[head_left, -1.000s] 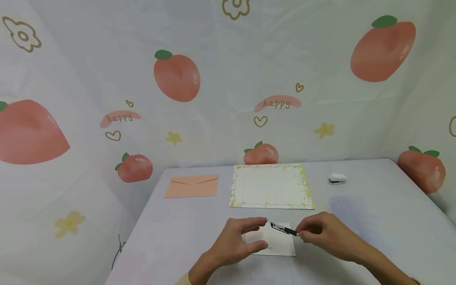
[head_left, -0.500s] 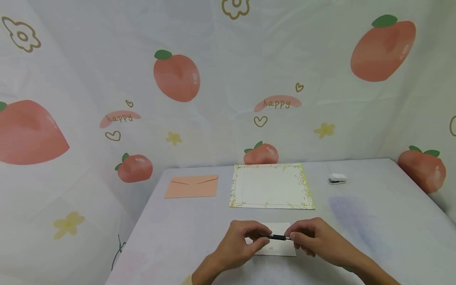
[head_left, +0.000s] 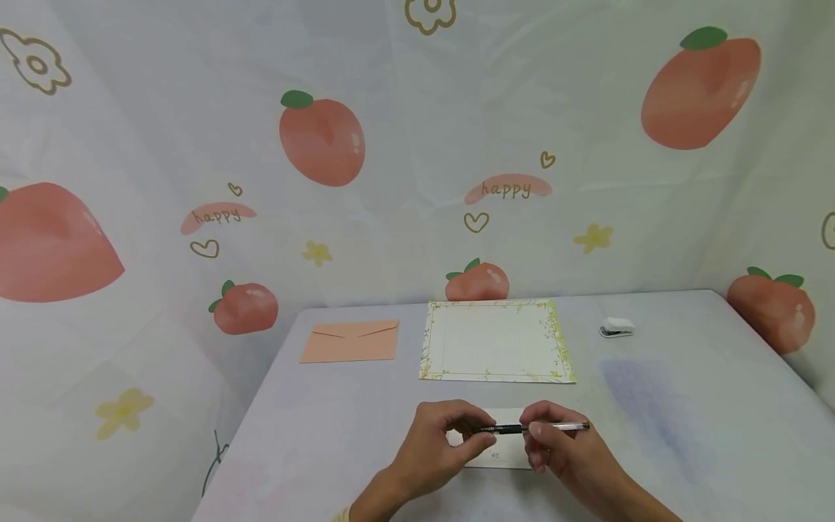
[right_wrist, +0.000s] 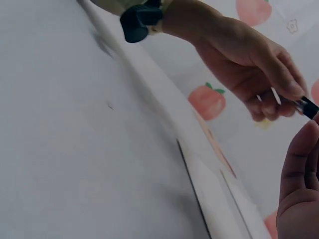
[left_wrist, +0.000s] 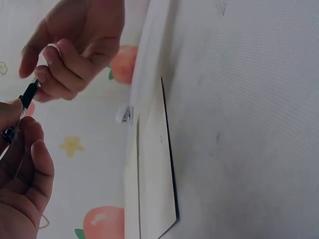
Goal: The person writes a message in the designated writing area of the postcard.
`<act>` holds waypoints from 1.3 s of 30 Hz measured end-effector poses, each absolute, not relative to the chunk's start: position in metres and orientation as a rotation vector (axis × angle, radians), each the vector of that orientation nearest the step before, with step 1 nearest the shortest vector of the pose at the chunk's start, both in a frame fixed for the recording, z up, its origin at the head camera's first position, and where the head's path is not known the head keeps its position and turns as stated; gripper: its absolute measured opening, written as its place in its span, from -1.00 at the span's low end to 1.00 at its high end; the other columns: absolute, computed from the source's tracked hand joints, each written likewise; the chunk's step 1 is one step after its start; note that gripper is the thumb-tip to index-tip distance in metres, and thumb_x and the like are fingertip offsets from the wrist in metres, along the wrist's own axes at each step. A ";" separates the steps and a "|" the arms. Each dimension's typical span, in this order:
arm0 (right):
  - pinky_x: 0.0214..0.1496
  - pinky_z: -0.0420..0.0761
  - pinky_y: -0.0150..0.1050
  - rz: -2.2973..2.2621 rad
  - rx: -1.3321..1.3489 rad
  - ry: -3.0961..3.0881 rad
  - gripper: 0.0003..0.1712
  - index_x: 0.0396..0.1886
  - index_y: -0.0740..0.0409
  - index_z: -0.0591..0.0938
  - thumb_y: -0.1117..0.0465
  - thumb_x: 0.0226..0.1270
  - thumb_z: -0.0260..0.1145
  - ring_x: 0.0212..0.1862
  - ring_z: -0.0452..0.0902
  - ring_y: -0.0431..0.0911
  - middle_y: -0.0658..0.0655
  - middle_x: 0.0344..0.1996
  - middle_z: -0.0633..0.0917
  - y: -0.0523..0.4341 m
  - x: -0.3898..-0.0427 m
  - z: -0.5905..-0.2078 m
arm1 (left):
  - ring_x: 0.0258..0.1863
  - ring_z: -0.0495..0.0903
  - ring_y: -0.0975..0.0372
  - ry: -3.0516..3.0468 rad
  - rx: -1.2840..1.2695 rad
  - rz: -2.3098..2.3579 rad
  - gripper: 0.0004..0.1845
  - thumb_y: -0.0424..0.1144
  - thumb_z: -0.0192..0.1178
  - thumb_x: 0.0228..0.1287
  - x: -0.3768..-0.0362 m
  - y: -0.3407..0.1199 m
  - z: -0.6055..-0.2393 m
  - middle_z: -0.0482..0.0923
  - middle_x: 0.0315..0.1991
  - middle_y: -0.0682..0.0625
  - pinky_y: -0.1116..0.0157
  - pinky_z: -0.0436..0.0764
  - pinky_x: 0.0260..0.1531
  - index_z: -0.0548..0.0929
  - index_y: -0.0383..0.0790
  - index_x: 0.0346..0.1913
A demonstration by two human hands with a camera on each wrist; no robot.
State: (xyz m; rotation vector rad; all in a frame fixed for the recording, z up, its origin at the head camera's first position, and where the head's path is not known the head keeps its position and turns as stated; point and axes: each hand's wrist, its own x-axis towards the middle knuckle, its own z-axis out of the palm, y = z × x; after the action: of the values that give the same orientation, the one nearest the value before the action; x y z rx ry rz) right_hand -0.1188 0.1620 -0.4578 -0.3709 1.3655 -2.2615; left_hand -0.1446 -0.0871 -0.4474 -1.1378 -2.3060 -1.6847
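On the near table edge: both hands meet over a small white card [head_left: 502, 446], with a pen [head_left: 531, 428] held level between them.
Left hand [head_left: 433, 449]: fingers curled, thumb and fingertips pinching the pen's dark end.
Right hand [head_left: 561, 453]: fingers curled round the pen's middle, the clear barrel sticking out past it to the right.
Pen versus grip: it spans the gap between the two hands, just above the card and not touching it as far as the head view shows.
Head view only: the whole table [head_left: 685, 406], a peach envelope [head_left: 351, 341] at the far left, a flower-bordered letter sheet [head_left: 496, 341] in the middle, a small white object [head_left: 617, 328] at the far right, all well apart from the hands.
Left wrist view only: the card's dark edge [left_wrist: 169, 154] seen side-on, flat on the cloth; the left hand [left_wrist: 22, 179] and right hand [left_wrist: 75, 47] close together, a short black piece of pen [left_wrist: 27, 94] between them.
Right wrist view only: the left hand [right_wrist: 249, 64] pinching the pen's black tip [right_wrist: 304, 105], a dark band [right_wrist: 142, 20] at that wrist, right fingers [right_wrist: 299, 184] at the frame edge.
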 end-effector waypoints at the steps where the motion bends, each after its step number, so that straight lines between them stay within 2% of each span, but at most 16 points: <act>1: -0.25 0.64 -0.36 -2.261 -0.371 1.335 -0.76 -0.01 0.06 0.58 0.30 0.61 -0.02 -0.37 0.60 -0.20 -0.01 -0.34 0.68 0.159 -0.118 -0.459 | -0.43 0.62 0.45 -2.305 -1.146 -1.671 -0.86 -0.30 0.38 0.27 -0.144 -0.087 -0.447 0.77 -0.30 0.03 0.35 0.71 -0.43 0.74 -0.15 -0.12; 7: -0.28 0.64 -0.38 -2.241 -0.366 1.214 -0.75 -0.04 0.12 0.56 0.22 0.66 -0.07 -0.36 0.62 -0.18 0.02 -0.34 0.69 0.145 -0.117 -0.463 | -0.47 0.59 0.47 -2.302 -1.187 -1.598 -0.86 -0.34 0.41 0.22 -0.141 -0.084 -0.445 0.77 -0.33 0.05 0.42 0.67 -0.46 0.76 -0.17 -0.16; 12: -0.30 0.63 -0.41 -2.240 -0.443 1.211 -0.74 -0.09 0.13 0.56 0.26 0.65 -0.09 -0.34 0.63 -0.22 -0.01 -0.33 0.69 0.140 -0.116 -0.465 | -0.47 0.57 0.52 -2.302 -1.194 -1.540 -0.89 -0.28 0.42 0.23 -0.139 -0.084 -0.445 0.76 -0.37 0.10 0.48 0.65 -0.45 0.77 -0.13 -0.20; 19: -0.25 0.62 -0.40 -2.212 -0.448 1.281 -0.78 -0.20 0.12 0.54 0.30 0.63 -0.03 -0.32 0.60 -0.22 0.00 -0.29 0.69 0.144 -0.114 -0.467 | -0.46 0.62 0.53 -2.280 -1.233 -1.517 -0.91 -0.33 0.43 0.20 -0.137 -0.086 -0.445 0.76 -0.40 0.08 0.52 0.64 -0.46 0.76 -0.15 -0.25; 23: -0.22 0.63 -0.39 -2.212 -0.521 1.306 -0.78 -0.19 0.12 0.54 0.36 0.61 -0.03 -0.32 0.59 -0.24 0.01 -0.25 0.71 0.149 -0.112 -0.467 | -0.45 0.62 0.58 -2.289 -1.244 -1.512 -0.93 -0.30 0.42 0.22 -0.134 -0.086 -0.440 0.76 -0.40 0.12 0.54 0.63 -0.45 0.76 -0.12 -0.25; 26: -0.37 0.57 -0.31 -2.229 -0.638 1.377 -0.77 -0.19 0.18 0.54 0.43 0.58 -0.04 -0.35 0.59 -0.23 0.02 -0.25 0.74 0.150 -0.110 -0.468 | -0.44 0.61 0.61 -2.308 -1.249 -1.522 -0.95 -0.28 0.41 0.24 -0.130 -0.087 -0.436 0.75 -0.40 0.14 0.54 0.64 -0.46 0.76 -0.11 -0.26; 31: -0.48 0.50 -0.04 -2.256 -0.937 1.550 -0.77 -0.19 0.38 0.52 0.61 0.47 -0.07 -0.50 0.51 0.06 0.12 -0.28 0.74 0.154 -0.111 -0.465 | -0.46 0.62 0.59 -2.325 -1.226 -1.561 -0.94 -0.31 0.41 0.22 -0.122 -0.086 -0.424 0.75 -0.42 0.10 0.52 0.65 -0.47 0.75 -0.13 -0.26; 33: -0.45 0.58 -0.03 -2.258 -1.005 1.565 -0.77 -0.19 0.41 0.50 0.64 0.45 -0.07 -0.50 0.49 0.14 0.17 -0.28 0.72 0.155 -0.112 -0.462 | -0.46 0.62 0.58 -2.303 -1.237 -1.542 -0.94 -0.33 0.41 0.22 -0.120 -0.085 -0.419 0.75 -0.41 0.09 0.53 0.64 -0.46 0.75 -0.15 -0.26; 39: -0.34 0.69 -0.20 -2.263 -0.899 1.471 -0.76 -0.16 0.40 0.51 0.59 0.49 -0.10 -0.38 0.66 -0.11 0.13 -0.26 0.74 0.154 -0.115 -0.456 | -0.42 0.57 0.61 -2.241 -1.282 -1.379 -0.94 -0.30 0.37 0.29 -0.121 -0.085 -0.414 0.72 -0.36 0.14 0.62 0.59 -0.39 0.71 -0.12 -0.21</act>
State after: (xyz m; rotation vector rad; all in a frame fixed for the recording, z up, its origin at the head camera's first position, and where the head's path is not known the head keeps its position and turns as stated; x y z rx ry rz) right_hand -0.1151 0.1538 -0.4557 -0.8994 1.4708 -2.2627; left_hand -0.1210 -0.0848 -0.4140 -1.2824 -2.2412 -1.3787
